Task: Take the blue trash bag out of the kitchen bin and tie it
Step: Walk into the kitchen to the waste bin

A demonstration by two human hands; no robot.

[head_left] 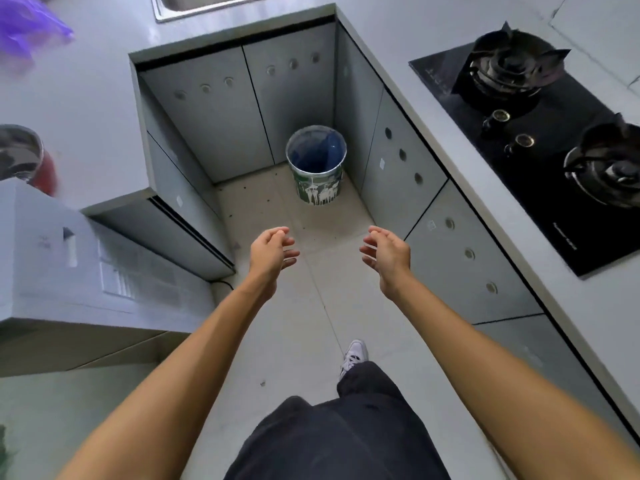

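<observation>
The kitchen bin (pixel 317 188) is a round bucket with green and white paint drips, standing on the tiled floor in the far corner between the cabinets. A blue trash bag (pixel 317 152) lines its inside, its edge folded over the rim. My left hand (pixel 272 252) and my right hand (pixel 386 252) are held out in front of me, well short of the bin and above the floor. Both hands hold nothing, and their fingers are loosely curled and apart.
Grey cabinets (pixel 221 126) wall the corner on three sides. A black gas hob (pixel 540 140) lies in the right countertop, a sink (pixel 194 5) at the back. A purple bag (pixel 24 26), a metal pot (pixel 20 155) and a grey appliance (pixel 86 268) are on the left. My leg and shoe (pixel 355 355) are below.
</observation>
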